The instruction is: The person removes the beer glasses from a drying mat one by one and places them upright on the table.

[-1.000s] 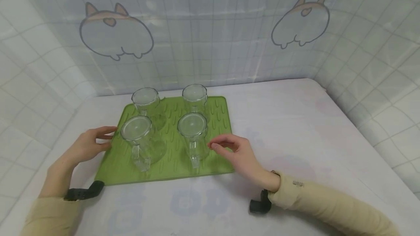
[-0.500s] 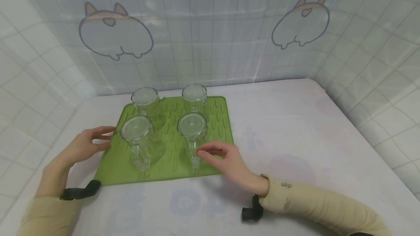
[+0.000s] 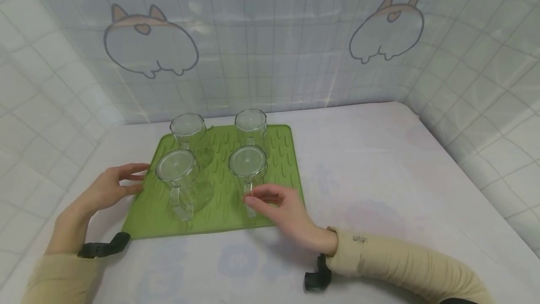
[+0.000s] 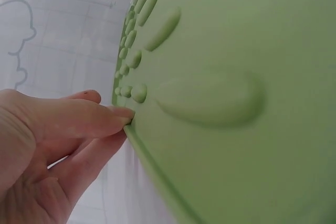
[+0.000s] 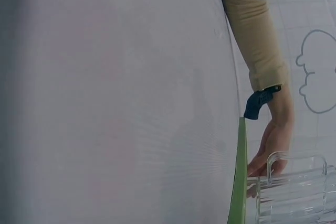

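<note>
Clear glass mugs stand in two rows on a green ridged mat. In the head view, my right hand [image 3: 280, 208] pinches the handle of the front right glass mug [image 3: 247, 161] between thumb and fingers. At the mat's left side, my left hand [image 3: 105, 189] holds the edge of the green mat [image 3: 228, 217]; the left wrist view shows its thumb [image 4: 100, 119] on that edge. The front left mug [image 3: 176, 165] has its handle toward me. The right wrist view misses the right hand but shows a mug handle [image 5: 299, 156] at lower right.
Behind the front row stand a back left mug [image 3: 188, 128] and a back right mug [image 3: 251, 123]. A white cloth [image 3: 358, 168] lies under the mat. Tile-patterned curtains [image 3: 270, 50] with cartoon animals rise behind and at both sides.
My right hand has moved left from beside the front right mug to its handle, and its fingers now grip it. The left hand and the mugs have stayed in place.
</note>
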Action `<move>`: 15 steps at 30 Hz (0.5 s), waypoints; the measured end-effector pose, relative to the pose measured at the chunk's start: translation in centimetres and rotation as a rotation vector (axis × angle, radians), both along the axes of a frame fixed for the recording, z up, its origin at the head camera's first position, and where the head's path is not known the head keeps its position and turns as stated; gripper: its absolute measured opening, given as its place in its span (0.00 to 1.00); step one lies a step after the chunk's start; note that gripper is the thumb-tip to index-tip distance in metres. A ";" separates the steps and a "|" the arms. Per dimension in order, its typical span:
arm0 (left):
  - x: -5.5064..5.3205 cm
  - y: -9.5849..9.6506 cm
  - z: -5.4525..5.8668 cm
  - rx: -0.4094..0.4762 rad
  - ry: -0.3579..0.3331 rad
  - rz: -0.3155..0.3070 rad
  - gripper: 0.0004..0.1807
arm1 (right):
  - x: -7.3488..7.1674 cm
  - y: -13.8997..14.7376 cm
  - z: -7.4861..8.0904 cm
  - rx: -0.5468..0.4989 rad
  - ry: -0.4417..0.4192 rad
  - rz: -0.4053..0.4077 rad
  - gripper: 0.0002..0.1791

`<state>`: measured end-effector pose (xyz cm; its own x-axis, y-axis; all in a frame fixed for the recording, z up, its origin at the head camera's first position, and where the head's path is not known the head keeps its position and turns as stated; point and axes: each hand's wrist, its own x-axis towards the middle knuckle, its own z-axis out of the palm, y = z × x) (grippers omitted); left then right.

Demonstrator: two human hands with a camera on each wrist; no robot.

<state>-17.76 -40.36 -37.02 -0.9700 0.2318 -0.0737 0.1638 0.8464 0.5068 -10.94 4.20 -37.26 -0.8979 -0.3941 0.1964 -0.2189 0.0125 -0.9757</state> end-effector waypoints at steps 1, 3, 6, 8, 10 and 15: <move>0.0 -0.1 0.0 0.002 0.001 0.000 0.33 | 0.1 -0.1 0.1 0.001 -0.011 -0.004 0.11; 0.1 -0.2 0.0 0.005 0.003 0.001 0.33 | 0.1 -0.2 0.1 -0.008 -0.033 -0.006 0.11; 0.2 -0.2 0.0 0.007 -0.001 0.005 0.33 | 0.1 -0.5 0.2 -0.030 -0.066 0.005 0.12; 0.1 -0.2 0.0 0.005 0.001 0.002 0.33 | 0.1 -0.6 0.1 -0.053 -0.081 0.015 0.13; 0.0 -0.1 -0.1 0.007 -0.003 0.002 0.33 | 0.1 -0.6 0.1 -0.073 -0.096 0.022 0.13; -0.1 -0.2 -0.2 0.009 -0.010 -0.004 0.33 | 0.0 -0.9 0.2 -0.101 -0.113 0.019 0.13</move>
